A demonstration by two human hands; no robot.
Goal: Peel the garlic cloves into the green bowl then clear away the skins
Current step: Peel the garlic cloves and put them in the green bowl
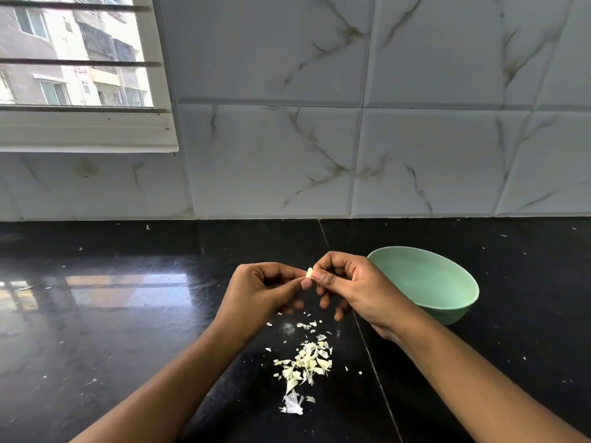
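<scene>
A small pale garlic clove is pinched between the fingertips of both hands above the black counter. My left hand holds it from the left with thumb and forefinger. My right hand pinches it from the right, its other fingers curled below. The green bowl stands on the counter just right of my right hand, which covers its near left rim. I cannot see any cloves in the visible part of the bowl. A pile of pale garlic skins lies on the counter below the hands.
The glossy black counter runs back to a white marble-tiled wall. A window sits at the upper left. Tiny skin flecks are scattered across the counter, and a white papery clump lies at the pile's near end.
</scene>
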